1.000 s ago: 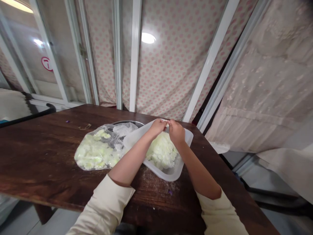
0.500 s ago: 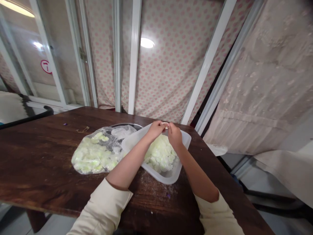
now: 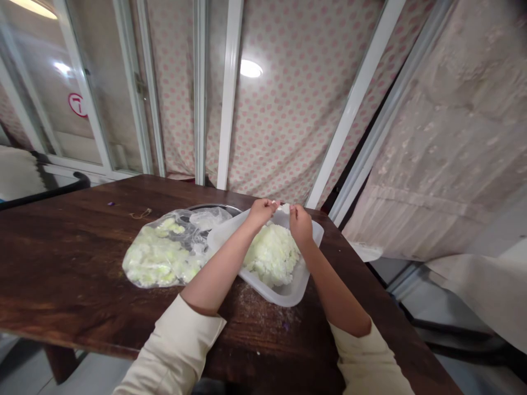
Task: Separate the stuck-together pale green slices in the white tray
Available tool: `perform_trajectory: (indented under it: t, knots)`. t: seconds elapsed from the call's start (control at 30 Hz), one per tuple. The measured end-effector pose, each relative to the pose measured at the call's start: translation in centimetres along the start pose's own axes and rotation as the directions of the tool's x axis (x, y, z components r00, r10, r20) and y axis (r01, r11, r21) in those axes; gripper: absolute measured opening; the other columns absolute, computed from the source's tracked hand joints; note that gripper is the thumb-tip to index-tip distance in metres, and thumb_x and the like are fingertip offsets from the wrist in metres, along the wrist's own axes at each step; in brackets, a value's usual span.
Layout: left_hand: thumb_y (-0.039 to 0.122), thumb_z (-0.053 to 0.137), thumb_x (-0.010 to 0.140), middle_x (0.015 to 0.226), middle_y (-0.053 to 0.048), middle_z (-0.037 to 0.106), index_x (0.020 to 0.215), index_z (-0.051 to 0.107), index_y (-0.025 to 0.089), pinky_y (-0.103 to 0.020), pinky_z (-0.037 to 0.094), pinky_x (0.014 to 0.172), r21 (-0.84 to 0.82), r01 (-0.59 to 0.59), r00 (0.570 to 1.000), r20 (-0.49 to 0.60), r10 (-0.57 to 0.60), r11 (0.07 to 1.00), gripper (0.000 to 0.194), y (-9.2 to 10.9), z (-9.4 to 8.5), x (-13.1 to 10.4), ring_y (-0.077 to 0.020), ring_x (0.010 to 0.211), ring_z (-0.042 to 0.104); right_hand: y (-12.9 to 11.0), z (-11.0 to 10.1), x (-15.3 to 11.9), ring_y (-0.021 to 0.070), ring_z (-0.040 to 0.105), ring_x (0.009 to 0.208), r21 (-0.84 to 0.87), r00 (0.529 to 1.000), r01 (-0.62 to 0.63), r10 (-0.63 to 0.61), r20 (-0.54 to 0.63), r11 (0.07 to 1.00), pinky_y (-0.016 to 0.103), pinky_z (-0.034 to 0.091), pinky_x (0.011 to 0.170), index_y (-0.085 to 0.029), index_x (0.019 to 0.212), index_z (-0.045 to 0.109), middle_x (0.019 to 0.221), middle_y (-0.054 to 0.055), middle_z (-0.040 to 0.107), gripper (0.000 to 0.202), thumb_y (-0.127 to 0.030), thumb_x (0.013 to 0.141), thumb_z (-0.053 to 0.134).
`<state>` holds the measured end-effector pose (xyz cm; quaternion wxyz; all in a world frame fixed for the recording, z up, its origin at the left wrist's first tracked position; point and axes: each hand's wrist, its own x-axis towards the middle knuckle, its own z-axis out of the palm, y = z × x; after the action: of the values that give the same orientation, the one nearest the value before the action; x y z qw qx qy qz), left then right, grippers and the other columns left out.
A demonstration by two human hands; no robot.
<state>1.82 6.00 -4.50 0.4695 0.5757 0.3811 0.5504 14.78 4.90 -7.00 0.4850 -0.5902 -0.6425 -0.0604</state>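
Over the far rim of a white plastic tub (image 3: pixel 284 299), my left hand (image 3: pixel 262 213) and my right hand (image 3: pixel 301 222) pinch a small white piece (image 3: pixel 284 207) between them. Each hand has its fingers closed on one side of the piece. Beneath them, a heap of pale green-white pieces (image 3: pixel 272 255) fills much of the tub. To the left lies a clear plastic bag (image 3: pixel 158 255) with similar pale pieces inside. My left forearm passes over the left part of the tub and hides some of it.
A round metal tray (image 3: pixel 234 209) shows behind the bag on the dark wooden table (image 3: pixel 82 263). A bit of string (image 3: pixel 142 213) and a small purple scrap (image 3: pixel 111 203) lie at the back left. White crumbs are scattered before the tub. Curtained window frames stand behind.
My hands have moved slightly apart, with my right hand shifting right. More of the white piece shows between them. The view has shifted a little.
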Motion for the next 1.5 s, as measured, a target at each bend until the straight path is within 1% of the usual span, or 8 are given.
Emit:
perform_trajectory:
  t: [0.2,0.33,0.43,0.67,0.9,1.1,1.3,1.5]
  knots:
    - [0.031,0.058,0.067,0.049,0.004,0.043,0.054,0.05,0.013,-0.022,0.034,0.056,0.044,0.056,0.993,0.101,-0.061,0.997,0.024,-0.1,-0.2,-0.1,-0.0069,0.051,0.042,0.3,0.9,0.2,0.0138,0.047,0.068,0.322,0.989,0.097,-0.127,0.073,0.942,0.025,0.037,0.065,-0.018,0.076,0.047,0.07,0.001,0.051,0.034,-0.044,0.085,0.027]
    - [0.033,0.059,0.066,0.051,0.003,0.046,0.057,0.052,0.013,-0.022,0.033,0.056,0.054,0.093,0.986,0.134,-0.099,0.994,0.023,0.0,-0.1,-0.3,-0.0076,0.053,0.043,0.3,1.1,0.4,0.0116,0.043,0.056,0.431,0.977,0.02,-0.109,0.182,0.902,0.023,0.035,0.056,-0.019,0.072,0.044,0.059,-0.003,0.045,0.03,-0.045,0.082,0.035]
    - [0.033,0.062,0.064,0.05,0.003,0.046,0.056,0.052,0.014,-0.022,0.032,0.054,0.079,0.075,0.988,0.128,-0.085,0.994,0.024,0.0,-0.1,-0.4,-0.0082,0.052,0.043,0.1,0.9,0.4,0.0121,0.042,0.054,0.333,0.985,0.043,-0.096,0.146,0.942,0.023,0.033,0.054,-0.019,0.068,0.046,0.057,-0.002,0.046,0.029,-0.041,0.083,0.034]
    - [0.034,0.062,0.063,0.043,0.003,0.044,0.051,0.05,0.014,-0.023,0.031,0.05,0.212,0.002,0.993,0.112,-0.027,0.977,0.026,-0.5,0.0,0.0,-0.0095,0.048,0.044,-1.1,-0.1,-0.4,0.0151,0.046,0.058,-0.174,0.993,0.064,-0.045,0.109,0.983,0.026,0.024,0.052,-0.019,0.075,0.056,0.066,0.005,0.057,0.034,-0.036,0.087,0.029]
    - [0.036,0.06,0.064,0.041,0.004,0.043,0.051,0.046,0.015,-0.023,0.032,0.05,0.179,-0.029,0.996,0.087,0.013,0.983,0.028,-1.6,0.0,0.7,-0.008,0.045,0.042,-1.3,-0.1,-0.6,0.0163,0.047,0.057,-0.255,0.996,0.034,-0.012,0.087,0.966,0.027,0.022,0.051,-0.019,0.086,0.058,0.065,0.007,0.056,0.043,-0.042,0.089,0.021]
    - [0.028,0.06,0.067,0.048,0.003,0.05,0.054,0.042,0.016,-0.022,0.037,0.052,0.112,0.013,1.0,-0.001,-0.013,0.994,0.025,-0.8,0.1,0.4,-0.0083,0.048,0.047,-0.1,0.3,0.0,0.0168,0.048,0.059,-0.083,0.998,-0.021,0.026,0.06,0.996,0.026,0.029,0.054,-0.019,0.073,0.055,0.061,0.005,0.055,0.036,-0.039,0.087,0.027]
    - [0.015,0.057,0.068,0.051,0.001,0.053,0.056,0.038,0.017,-0.023,0.042,0.054,0.029,0.045,0.998,-0.046,-0.044,0.999,0.023,-0.2,0.1,0.3,-0.0085,0.048,0.051,1.3,1.2,0.8,0.0123,0.043,0.043,0.36,0.979,-0.183,0.137,0.15,0.915,0.026,0.035,0.048,-0.021,0.058,0.04,0.046,-0.002,0.045,0.033,-0.039,0.084,0.03]
    - [0.017,0.058,0.065,0.051,0.001,0.053,0.062,0.041,0.017,-0.024,0.042,0.053,0.246,-0.027,0.999,-0.023,0.034,0.969,0.017,-0.8,-0.1,0.6,-0.0122,0.049,0.055,1.3,1.4,0.8,0.0119,0.044,0.047,0.378,0.99,-0.124,0.086,0.115,0.917,0.025,0.036,0.051,-0.02,0.057,0.043,0.049,-0.002,0.048,0.033,-0.041,0.081,0.036]
